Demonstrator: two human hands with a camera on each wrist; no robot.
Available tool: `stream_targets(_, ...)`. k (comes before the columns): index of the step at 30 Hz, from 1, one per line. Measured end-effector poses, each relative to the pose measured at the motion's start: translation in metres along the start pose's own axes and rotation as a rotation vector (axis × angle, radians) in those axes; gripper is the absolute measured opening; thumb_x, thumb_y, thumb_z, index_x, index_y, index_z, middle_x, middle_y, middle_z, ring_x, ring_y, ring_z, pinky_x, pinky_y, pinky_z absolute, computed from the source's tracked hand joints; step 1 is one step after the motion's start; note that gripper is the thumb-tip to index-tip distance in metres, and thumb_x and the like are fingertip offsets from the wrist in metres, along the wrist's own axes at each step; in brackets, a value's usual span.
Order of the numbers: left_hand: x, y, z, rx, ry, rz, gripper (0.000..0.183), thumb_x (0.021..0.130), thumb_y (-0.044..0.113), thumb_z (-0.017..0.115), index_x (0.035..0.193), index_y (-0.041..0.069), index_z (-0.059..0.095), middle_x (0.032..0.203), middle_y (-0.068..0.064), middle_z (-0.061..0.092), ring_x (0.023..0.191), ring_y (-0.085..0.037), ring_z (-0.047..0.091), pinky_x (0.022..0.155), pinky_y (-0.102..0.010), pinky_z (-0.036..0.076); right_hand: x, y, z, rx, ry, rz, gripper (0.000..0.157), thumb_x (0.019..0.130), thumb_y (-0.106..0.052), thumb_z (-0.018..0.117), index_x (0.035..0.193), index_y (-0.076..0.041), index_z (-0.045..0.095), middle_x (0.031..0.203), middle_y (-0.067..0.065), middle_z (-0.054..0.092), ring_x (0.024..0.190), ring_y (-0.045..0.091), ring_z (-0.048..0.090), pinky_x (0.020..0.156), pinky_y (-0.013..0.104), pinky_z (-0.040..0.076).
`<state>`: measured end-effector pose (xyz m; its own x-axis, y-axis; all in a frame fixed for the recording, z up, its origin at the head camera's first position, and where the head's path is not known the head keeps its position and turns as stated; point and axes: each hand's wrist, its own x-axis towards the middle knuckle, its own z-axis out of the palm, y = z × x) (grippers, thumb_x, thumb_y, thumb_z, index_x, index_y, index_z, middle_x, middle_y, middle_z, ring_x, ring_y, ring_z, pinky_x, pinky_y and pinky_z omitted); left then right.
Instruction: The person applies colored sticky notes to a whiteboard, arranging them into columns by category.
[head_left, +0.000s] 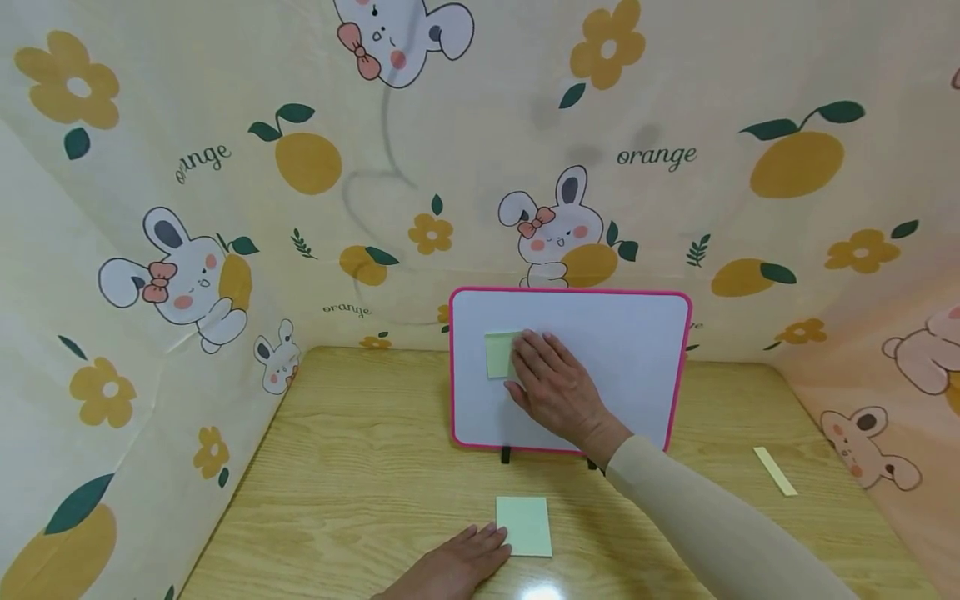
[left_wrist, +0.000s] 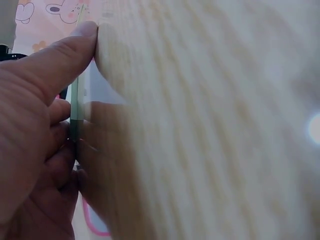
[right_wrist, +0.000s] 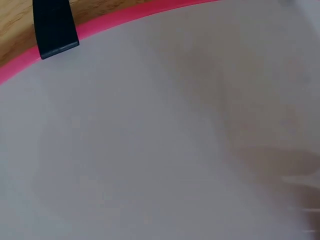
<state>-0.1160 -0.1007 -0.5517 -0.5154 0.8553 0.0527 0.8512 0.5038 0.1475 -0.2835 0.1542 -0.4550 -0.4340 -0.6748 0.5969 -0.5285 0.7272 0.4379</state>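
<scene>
A green sticky note [head_left: 501, 356] is on the left part of a whiteboard [head_left: 637, 367] with a pink rim. My right hand [head_left: 558, 387] lies over the note's right side, its fingers extended against the board and covering that part. In the right wrist view the board's bare surface [right_wrist: 125, 125] fills most of the picture. On the table in front, a pale green sticky note pad [head_left: 528, 527] lies flat. My left hand [head_left: 457, 562] rests on the tabletop, fingertips at the pad's left edge; the left wrist view shows its thumb [left_wrist: 75, 47] beside the green edge [left_wrist: 75, 100].
Black stand feet [head_left: 506, 455] hold the whiteboard up on the wood-grain table [head_left: 352, 450]. A narrow pale yellow strip [head_left: 776, 472] lies at the right. A cloth backdrop [head_left: 480, 125] printed with rabbits and oranges encloses the back and sides.
</scene>
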Motion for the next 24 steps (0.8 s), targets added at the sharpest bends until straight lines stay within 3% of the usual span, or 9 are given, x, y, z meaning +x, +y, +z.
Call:
stream_targets(3,0.001,-0.001,0.002,0.023,0.014,0.012,0.072,0.105,0.063,0.048,0.149,0.007,0.060,0.155,-0.012,0.057,0.146,-0.023,0.053,0.119,-0.033,0.047,-0.002,-0.001,-0.002,0.019,-0.044,0.024,0.058,0.111,-0.044,0.045,0.148,0.000,0.057,0.155,0.018,0.057,0.147,0.034,0.050,0.129,0.049,0.033)
stream_targets(7,0.001,-0.001,0.004,0.019,0.012,0.013,0.071,0.106,0.062,0.047,0.149,0.007,0.060,0.155,-0.012,0.058,0.146,-0.023,0.053,0.118,-0.034,0.048,-0.005,-0.003,-0.005,0.038,-0.084,0.082,0.069,0.104,-0.043,0.062,0.155,0.002,0.048,0.158,0.020,0.053,0.150,0.035,0.047,0.130,0.051,0.032)
stream_targets(13,0.000,0.000,-0.003,-0.008,0.009,-0.020,0.071,0.105,0.066,0.046,0.144,0.010,0.064,0.152,-0.009,0.061,0.143,-0.025,0.056,0.116,-0.038,0.050,-0.009,-0.004,-0.006,0.051,-0.087,0.126,0.069,0.108,-0.043,0.053,0.158,0.003,0.043,0.162,0.020,0.047,0.154,0.035,0.042,0.130,0.053,0.029)
stream_targets(18,0.003,0.002,-0.011,-0.039,0.028,-0.052,0.066,0.101,0.068,0.053,0.136,0.014,0.069,0.145,-0.002,0.066,0.138,-0.023,0.060,0.115,-0.036,0.051,-0.012,-0.005,-0.007,0.049,-0.140,0.132,0.071,0.111,-0.046,0.044,0.161,0.002,0.036,0.168,0.019,0.038,0.159,0.034,0.032,0.133,0.052,0.023)
stream_targets(24,0.009,0.005,-0.020,-0.165,0.028,-0.131,0.051,0.105,0.056,0.057,0.132,0.015,0.069,0.135,0.000,0.066,0.118,-0.012,0.066,0.095,-0.027,0.059,-0.015,-0.004,-0.007,0.058,-0.145,0.120,0.072,0.111,-0.048,0.042,0.162,0.003,0.035,0.171,0.018,0.033,0.160,0.034,0.028,0.132,0.053,0.023)
